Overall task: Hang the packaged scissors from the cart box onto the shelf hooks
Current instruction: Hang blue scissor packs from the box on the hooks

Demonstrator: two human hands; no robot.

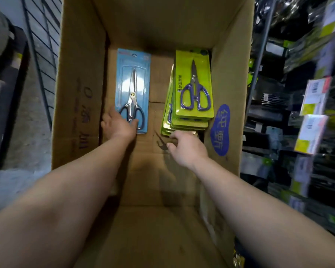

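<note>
Inside the cardboard box (81,105), the left hand (118,124) pinches the blue scissors pack (132,89) at centre-left — the right hand (184,147), fingers loosely spread, reaches toward the green scissors stack (191,97) at centre-right.

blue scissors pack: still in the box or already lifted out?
In the box. The blue pack lies flat on the cardboard box floor, with the left hand on its near end, thumb over the handles.
</note>
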